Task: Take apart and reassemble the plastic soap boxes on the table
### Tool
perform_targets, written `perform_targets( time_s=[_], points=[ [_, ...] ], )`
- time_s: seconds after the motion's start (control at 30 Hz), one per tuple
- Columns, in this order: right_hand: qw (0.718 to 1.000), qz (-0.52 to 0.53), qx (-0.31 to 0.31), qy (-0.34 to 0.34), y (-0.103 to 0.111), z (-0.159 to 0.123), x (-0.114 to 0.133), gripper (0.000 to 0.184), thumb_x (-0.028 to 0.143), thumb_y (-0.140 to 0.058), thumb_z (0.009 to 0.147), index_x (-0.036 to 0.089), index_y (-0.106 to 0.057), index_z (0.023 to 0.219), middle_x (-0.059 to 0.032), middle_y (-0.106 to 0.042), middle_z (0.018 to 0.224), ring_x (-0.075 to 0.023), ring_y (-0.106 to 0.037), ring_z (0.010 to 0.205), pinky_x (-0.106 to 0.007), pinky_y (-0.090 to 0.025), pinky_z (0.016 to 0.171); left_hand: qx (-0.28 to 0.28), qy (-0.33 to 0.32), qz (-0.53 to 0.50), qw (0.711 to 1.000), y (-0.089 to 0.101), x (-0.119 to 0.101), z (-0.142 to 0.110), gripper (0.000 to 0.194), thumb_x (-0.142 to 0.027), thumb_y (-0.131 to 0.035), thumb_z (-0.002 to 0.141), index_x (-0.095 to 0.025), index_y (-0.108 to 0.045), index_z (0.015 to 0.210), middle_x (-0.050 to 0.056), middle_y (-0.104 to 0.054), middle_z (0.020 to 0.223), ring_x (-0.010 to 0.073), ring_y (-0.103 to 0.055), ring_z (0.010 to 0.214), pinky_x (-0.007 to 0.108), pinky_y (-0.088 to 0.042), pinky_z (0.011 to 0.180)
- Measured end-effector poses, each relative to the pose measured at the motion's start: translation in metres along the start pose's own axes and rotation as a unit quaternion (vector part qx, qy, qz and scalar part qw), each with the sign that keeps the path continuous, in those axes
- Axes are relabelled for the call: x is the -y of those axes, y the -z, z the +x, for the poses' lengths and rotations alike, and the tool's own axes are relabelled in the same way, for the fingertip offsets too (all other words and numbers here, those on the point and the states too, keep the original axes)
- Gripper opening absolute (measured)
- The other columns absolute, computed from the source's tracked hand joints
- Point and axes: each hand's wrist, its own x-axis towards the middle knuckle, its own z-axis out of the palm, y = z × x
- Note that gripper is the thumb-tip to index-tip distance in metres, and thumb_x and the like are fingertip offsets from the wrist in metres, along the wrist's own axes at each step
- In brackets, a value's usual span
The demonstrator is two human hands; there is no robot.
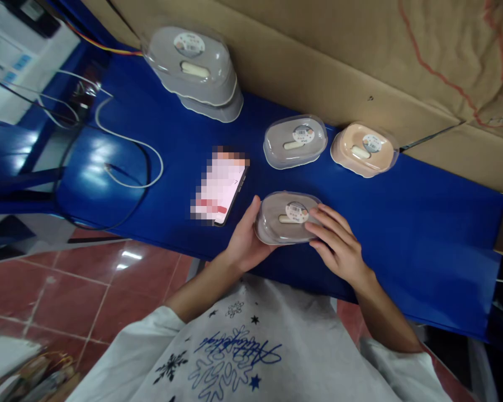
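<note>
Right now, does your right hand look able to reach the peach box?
Probably yes: nothing appears to stand between the right hand and the peach box. Its fingers are on the held box, though, so they would likely have to leave it first.

Blue table (402, 240) across the frame — stacked grey boxes (197, 84) upper left of centre; single grey box (295, 139), peach box (364, 149) right of it. Mid-frame, lit phone (222, 184) — white cable (162, 164) left.
</note>
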Motion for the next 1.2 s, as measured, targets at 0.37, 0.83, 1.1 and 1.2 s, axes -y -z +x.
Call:
perform_targets(
  time_s=[0.37, 0.83, 1.1, 1.2],
  points=[
    [0.997, 0.070, -0.011, -0.033, -0.005, -0.001, -0.003, 0.040, 0.030, -0.072, 0.100, 0.037, -0.065, 0.139, -0.0052, -0.069, 0.141, -0.0321, -0.060, 0.143, -0.059, -0.055, 0.117, -0.008, -0.131, 0.162, 0.978, -0.004, 0.000, -0.007, 0.074, -0.047, -0.091, 0.076, -0.025, -0.068, 0.142, 0.011, -0.069, 0.145, 0.0375, -0.061, 0.137, 0.046, -0.046, 0.116],
    [0.927, 0.302, -0.058, -0.216, -0.004, -0.007, -0.016, 0.100, 0.086, -0.065, 0.084, 0.029, -0.037, 0.162, -0.0142, -0.067, 0.139, -0.0290, -0.073, 0.117, -0.042, -0.064, 0.093, 0.136, -0.224, 0.322, 0.910, -0.013, 0.013, -0.025, 0.066, -0.027, -0.084, 0.083, -0.027, -0.062, 0.146, 0.012, -0.062, 0.151, 0.0366, -0.055, 0.142, 0.049, -0.042, 0.120],
    [0.941, 0.254, -0.074, -0.209, -0.005, -0.006, -0.017, 0.093, 0.080, -0.072, 0.084, 0.037, -0.039, 0.160, -0.0101, -0.062, 0.147, -0.0322, -0.068, 0.126, -0.052, -0.060, 0.107, 0.035, -0.242, 0.329, 0.912, 0.015, 0.021, -0.011, 0.071, -0.025, -0.098, 0.070, -0.026, -0.066, 0.133, 0.006, -0.073, 0.128, 0.0254, -0.069, 0.116, 0.036, -0.055, 0.100],
    [0.970, 0.178, -0.020, -0.165, 0.000, -0.006, -0.015, 0.117, 0.079, -0.080, 0.077, 0.037, -0.022, 0.169, -0.0131, -0.035, 0.172, -0.0417, -0.041, 0.157, -0.064, -0.042, 0.126, -0.023, -0.195, 0.302, 0.933, 0.021, 0.014, 0.000, 0.061, -0.042, -0.094, 0.075, -0.025, -0.069, 0.128, 0.006, -0.076, 0.122, 0.0254, -0.071, 0.113, 0.035, -0.056, 0.096]
  ],
)
